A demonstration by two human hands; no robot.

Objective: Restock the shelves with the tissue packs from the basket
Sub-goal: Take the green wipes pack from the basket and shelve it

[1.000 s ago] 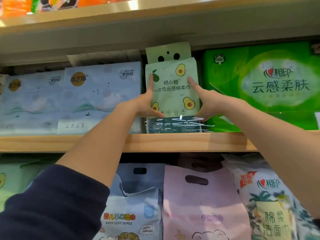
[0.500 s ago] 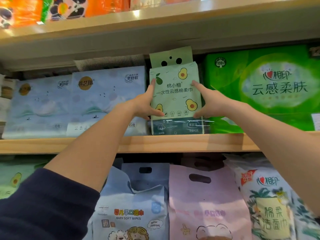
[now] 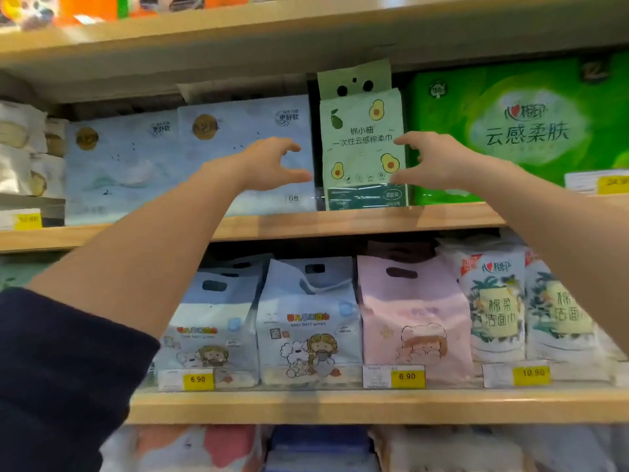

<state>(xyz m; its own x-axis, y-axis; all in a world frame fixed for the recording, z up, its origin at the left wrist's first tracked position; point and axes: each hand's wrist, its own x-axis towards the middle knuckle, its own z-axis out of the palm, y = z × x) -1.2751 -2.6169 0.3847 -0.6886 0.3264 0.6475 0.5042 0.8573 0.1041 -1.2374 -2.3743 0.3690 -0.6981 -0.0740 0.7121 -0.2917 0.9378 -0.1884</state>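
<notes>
Neither hand holds anything: the left hand (image 3: 269,165) hovers with thumb and fingers spread in a loose open curve just left of the avocado-print tissue pack (image 3: 362,155), clear of it, and the right hand (image 3: 432,161) mirrors it on the right, its fingertips (image 3: 398,141) overlapping the pack's right edge, though whether they touch it cannot be told. The pack stands upright on the wooden middle shelf (image 3: 340,221), with a matching green pack (image 3: 354,80) rising behind it, its three-holed top flap showing above. Just left of it sit two pale blue tissue multipacks (image 3: 238,148), and tight against its right side is a bright green tissue multipack (image 3: 510,131). On the lower shelf (image 3: 374,407), near the viewer, stand blue baby wipes bags (image 3: 306,321), a pink bag (image 3: 412,311) beside them and white cotton towel bags (image 3: 493,301) to the right, with yellow price tags (image 3: 407,376) along the front. A dark navy sleeve (image 3: 61,369) covers the left upper arm at the bottom left
</notes>
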